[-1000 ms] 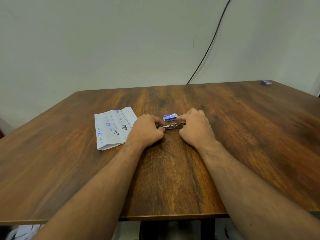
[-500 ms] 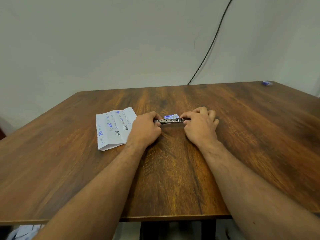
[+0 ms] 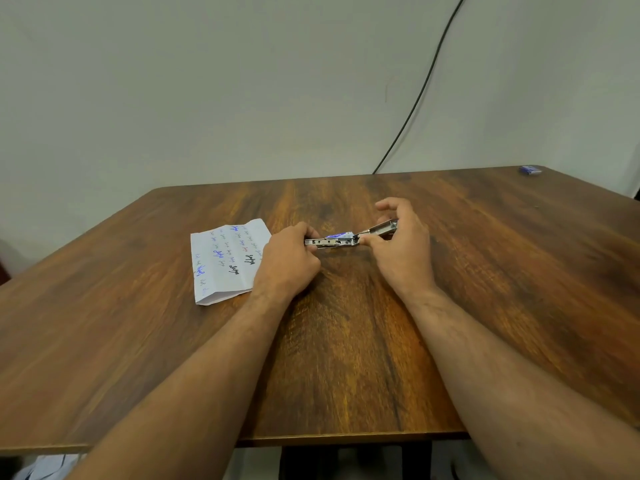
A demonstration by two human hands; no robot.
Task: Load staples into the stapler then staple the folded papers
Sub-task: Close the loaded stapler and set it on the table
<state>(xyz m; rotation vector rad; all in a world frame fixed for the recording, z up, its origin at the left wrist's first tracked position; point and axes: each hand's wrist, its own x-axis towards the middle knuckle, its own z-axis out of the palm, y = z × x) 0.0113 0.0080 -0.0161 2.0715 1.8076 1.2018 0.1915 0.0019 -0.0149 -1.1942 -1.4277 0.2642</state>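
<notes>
A small metal stapler (image 3: 330,242) lies swung wide apart at the middle of the wooden table (image 3: 346,341). My left hand (image 3: 289,259) grips the left end of its base. My right hand (image 3: 403,245) holds the lifted top arm (image 3: 382,227), which tilts up to the right. Just behind the stapler a small blue-and-white staple box (image 3: 341,234) shows only partly. The folded papers (image 3: 227,259), white with blue and black handwriting, lie flat to the left, partly under my left hand.
A second small blue box (image 3: 530,170) sits at the table's far right corner. A black cable (image 3: 419,91) runs down the wall behind the table. The table's near edge lies below my forearms.
The stapler was shut between both hands; now my right hand has swung its top arm up and to the right, and the hands have moved apart.
</notes>
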